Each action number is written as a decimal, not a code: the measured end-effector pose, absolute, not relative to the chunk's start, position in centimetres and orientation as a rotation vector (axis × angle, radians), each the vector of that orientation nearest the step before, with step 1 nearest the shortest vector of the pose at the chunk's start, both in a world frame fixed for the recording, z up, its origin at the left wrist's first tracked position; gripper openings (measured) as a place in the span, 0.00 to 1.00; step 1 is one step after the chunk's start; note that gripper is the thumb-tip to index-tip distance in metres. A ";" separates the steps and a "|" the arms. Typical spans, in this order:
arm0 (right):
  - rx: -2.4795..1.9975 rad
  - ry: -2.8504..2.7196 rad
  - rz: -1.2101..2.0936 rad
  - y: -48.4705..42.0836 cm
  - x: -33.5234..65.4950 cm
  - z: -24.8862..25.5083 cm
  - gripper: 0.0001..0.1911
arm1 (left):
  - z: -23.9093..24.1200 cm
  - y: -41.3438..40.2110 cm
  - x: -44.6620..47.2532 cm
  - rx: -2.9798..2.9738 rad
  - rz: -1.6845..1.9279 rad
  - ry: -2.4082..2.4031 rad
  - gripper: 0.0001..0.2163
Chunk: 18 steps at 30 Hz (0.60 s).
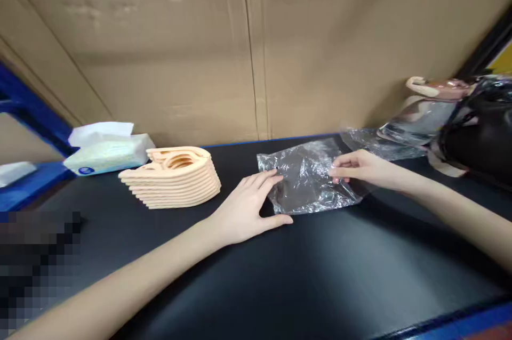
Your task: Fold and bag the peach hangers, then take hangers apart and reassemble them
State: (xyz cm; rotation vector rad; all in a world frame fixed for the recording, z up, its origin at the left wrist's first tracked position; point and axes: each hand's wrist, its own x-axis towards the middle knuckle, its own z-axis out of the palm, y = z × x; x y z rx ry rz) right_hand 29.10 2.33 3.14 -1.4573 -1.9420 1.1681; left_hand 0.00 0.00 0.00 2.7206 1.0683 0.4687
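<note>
A clear, crinkled plastic bag (308,180) lies flat on the black table (320,276). My left hand (248,207) rests palm down at the bag's left edge, fingers stretched out and touching the plastic. My right hand (360,167) pinches the bag's right side between thumb and fingers. A stack of several peach-coloured flat shaped pieces (174,177) stands to the left of my left hand, apart from it.
A tissue pack (108,151) sits at the back left near a blue frame (32,116). At the right lie more clear plastic bags (404,129), a peach piece (424,87) and a black bag (480,143). Cardboard (256,36) walls the back.
</note>
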 end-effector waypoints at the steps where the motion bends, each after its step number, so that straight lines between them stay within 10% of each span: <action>1: -1.471 -1.911 1.201 2.5 29.3 3.0 0.17 | 0.1 0.0 0.1 2.739 0.538 1.068 0.32; 9: -1.474 -1.752 1.334 2.9 30.3 2.7 0.19 | 0.1 -0.3 0.2 2.976 1.008 0.995 0.06; 18: -1.400 -1.677 1.445 3.0 30.6 2.1 0.17 | 0.2 -0.3 0.2 3.027 0.954 1.019 0.15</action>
